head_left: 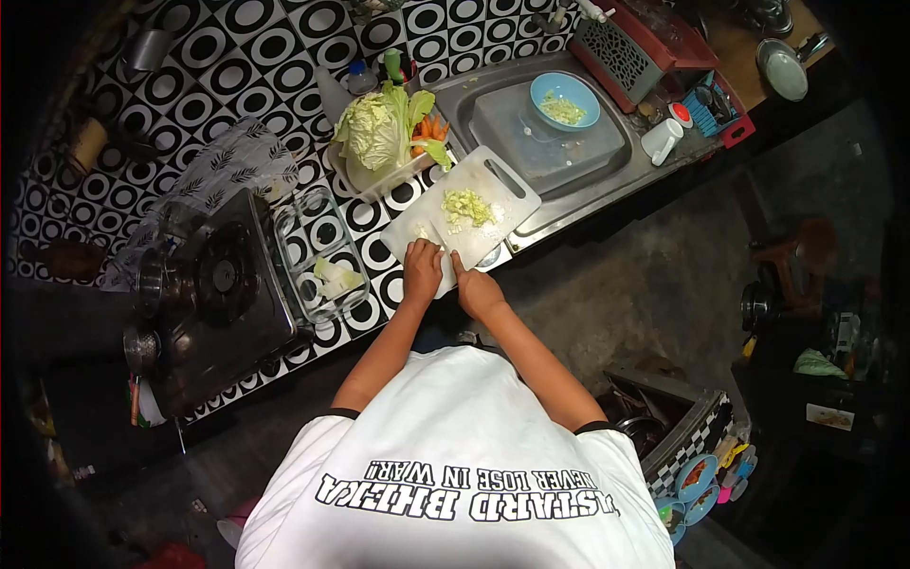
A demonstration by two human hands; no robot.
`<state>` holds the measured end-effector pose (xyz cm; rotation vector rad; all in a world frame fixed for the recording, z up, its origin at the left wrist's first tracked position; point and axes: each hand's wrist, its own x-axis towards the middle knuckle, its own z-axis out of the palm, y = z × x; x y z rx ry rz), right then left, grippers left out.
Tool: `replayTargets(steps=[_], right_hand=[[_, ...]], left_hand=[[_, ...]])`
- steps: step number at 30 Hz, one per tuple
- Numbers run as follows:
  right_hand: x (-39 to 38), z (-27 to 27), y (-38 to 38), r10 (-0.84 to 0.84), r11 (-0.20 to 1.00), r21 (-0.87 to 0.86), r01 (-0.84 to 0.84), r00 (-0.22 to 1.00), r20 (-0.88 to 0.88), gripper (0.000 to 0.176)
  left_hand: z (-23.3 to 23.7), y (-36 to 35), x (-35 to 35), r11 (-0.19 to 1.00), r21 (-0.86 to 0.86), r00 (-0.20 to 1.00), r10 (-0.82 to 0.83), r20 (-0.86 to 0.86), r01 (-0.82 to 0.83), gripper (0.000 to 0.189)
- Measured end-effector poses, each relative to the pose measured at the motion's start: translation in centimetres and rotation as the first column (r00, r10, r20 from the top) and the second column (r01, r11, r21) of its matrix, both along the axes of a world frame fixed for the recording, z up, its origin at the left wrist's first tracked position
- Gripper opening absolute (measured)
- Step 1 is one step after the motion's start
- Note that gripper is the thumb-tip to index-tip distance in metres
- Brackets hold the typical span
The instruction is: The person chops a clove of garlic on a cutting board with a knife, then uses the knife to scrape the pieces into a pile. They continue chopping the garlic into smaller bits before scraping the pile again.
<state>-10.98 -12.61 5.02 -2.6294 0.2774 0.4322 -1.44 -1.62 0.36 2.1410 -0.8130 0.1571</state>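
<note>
A white cutting board (517,211) lies at an angle on the counter edge in front of me. On it sits a pile of chopped pale green cabbage (468,208). My left hand (423,269) is on the board's near left part, fingers curled down over a pale piece of cabbage (421,230) that they partly hide. Close beside it, my right hand (481,292) is closed around a knife, index finger stretched forward; the thin blade (443,237) is hard to make out against the board, and the handle is hidden in my grip.
Left of the board, a glass dish (332,302) holds cabbage pieces, beside a gas stove (227,275). Behind stands a container (384,186) with a cabbage head (372,133) and carrots (429,131). A blue bowl (540,91) of chopped cabbage rests at the sink (607,180). A white mug (661,142) stands right.
</note>
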Motion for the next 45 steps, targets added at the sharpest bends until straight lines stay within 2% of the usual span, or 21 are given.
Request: replayTargets(steps=[2, 18, 30, 41, 45], right_hand=[[-0.1, 0.0, 0.2, -0.016, 1.000, -0.007, 0.016, 1.000, 0.023, 0.078], [-0.3, 0.7, 0.5, -0.003, 1.000, 0.023, 0.004, 0.999, -0.037, 0.079], [-0.9, 0.0, 0.9, -0.011, 1.000, 0.017, 0.011, 1.000, 0.008, 0.078], [-1.6, 0.0, 1.2, -0.065, 0.995, 0.083, 0.059, 0.996, 0.068, 0.080], [-1.5, 0.2, 1.1, -0.053, 0.995, 0.092, 0.049, 0.998, 0.042, 0.080]], left_hand=[[-0.1, 0.0, 0.1, 1.000, 0.003, 1.000, 0.003, 0.000, -0.003, 0.009], [-0.1, 0.1, 0.2, 1.000, 0.000, 0.999, 0.009, -0.038, -0.009, 0.007], [0.0, 0.1, 0.2, 1.000, 0.001, 0.999, 0.011, -0.051, -0.011, 0.007], [0.1, 0.2, 0.3, 1.000, 0.015, 0.999, 0.007, -0.048, -0.006, 0.005], [0.1, 0.1, 0.3, 1.000, 0.004, 0.999, 0.002, -0.045, -0.002, 0.004]])
